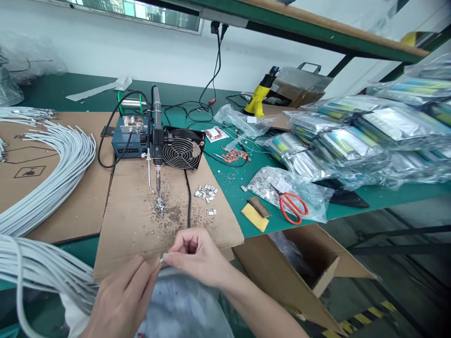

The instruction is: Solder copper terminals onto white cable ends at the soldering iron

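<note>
Grey wire end [162,259] — pinched, cardboard [134,220], green bench [52,91]

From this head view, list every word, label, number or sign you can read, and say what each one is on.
No text is legible.
Left cardboard sheet: a boxed printed symbol, no words readable.
Small red and white packet: print too blurred.
Soldering station: front markings too small.
Foil bags: coloured labels too blurred.

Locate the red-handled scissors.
The red-handled scissors lie right of centre in the head view, on a clear plastic bag, just right of the yellow sponge.
</note>
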A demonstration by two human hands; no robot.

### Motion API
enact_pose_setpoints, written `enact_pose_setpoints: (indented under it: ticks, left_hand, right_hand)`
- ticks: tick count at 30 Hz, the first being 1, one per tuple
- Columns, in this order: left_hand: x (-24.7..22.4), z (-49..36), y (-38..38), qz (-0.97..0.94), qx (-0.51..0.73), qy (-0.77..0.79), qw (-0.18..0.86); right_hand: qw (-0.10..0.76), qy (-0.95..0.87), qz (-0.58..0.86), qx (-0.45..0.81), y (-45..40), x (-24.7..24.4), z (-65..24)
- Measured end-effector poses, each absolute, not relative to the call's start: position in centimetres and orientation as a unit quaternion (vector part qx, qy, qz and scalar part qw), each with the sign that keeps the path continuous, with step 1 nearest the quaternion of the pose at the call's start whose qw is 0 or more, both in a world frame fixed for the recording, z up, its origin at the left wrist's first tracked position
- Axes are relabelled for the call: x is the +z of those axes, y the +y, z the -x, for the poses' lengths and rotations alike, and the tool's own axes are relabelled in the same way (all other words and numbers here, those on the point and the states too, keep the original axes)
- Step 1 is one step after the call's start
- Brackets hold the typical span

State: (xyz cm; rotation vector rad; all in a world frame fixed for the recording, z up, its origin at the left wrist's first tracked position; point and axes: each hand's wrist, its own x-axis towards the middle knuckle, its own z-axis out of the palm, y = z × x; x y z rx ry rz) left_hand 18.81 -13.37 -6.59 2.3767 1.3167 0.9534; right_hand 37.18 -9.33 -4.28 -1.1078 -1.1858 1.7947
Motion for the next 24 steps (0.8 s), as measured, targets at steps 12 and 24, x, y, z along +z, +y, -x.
enact_pose_setpoints:
  ticks: [12,24]
  left_hand:
    - [-5.2,-20.0,-13.1,-0.636,0.391,0.522,0.412]
    - [-4.1,-20.5,-12.9,-0.46,0.418,0.554,0.553]
  right_hand:
    - [0.348,-0.568,0.459,0.587,-9.8,-2.5,-38.2]
    - [0.432,-0.51,0.46,0.585,-10.4,-4.2,-37.0]
